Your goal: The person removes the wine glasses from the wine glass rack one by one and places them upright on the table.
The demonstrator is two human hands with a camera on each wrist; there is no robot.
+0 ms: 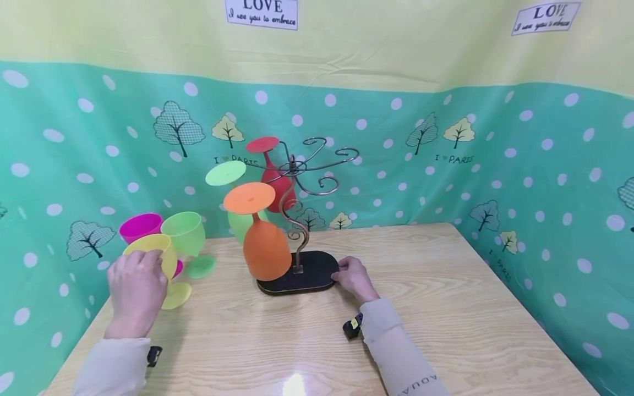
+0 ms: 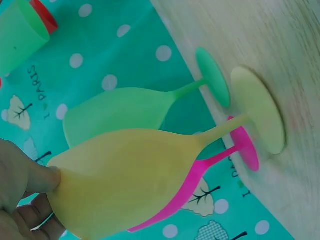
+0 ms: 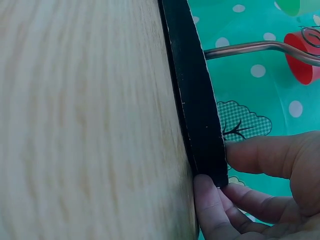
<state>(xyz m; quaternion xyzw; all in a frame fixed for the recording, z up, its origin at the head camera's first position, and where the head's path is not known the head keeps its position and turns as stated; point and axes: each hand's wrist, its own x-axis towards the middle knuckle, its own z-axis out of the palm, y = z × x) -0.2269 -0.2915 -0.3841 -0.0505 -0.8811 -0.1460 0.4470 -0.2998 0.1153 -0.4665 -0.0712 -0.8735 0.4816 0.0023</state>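
My left hand (image 1: pixel 138 286) grips a yellow plastic goblet (image 1: pixel 163 247) near its rim, thumb on the outside of the bowl in the left wrist view. The goblet stands about upright, its foot (image 2: pixel 257 110) on or just over the table; I cannot tell which. My right hand (image 1: pixel 354 278) pinches the right end of the black oval base (image 1: pixel 317 275) of a metal glass rack (image 3: pixel 240 50), thumb on top and fingers at the edge. Orange (image 1: pixel 267 250), red (image 1: pixel 279 190) and light green (image 1: pixel 225 174) goblets hang upside down from the rack's left arms.
Close behind the yellow goblet stand a green goblet (image 1: pixel 185 231) and a magenta goblet (image 1: pixel 141 226), both upright. The rack's curled right arms (image 1: pixel 342 157) hold nothing. A dotted green curtain (image 1: pixel 381 203) walls in the wooden table (image 1: pixel 446 330) at the back and sides.
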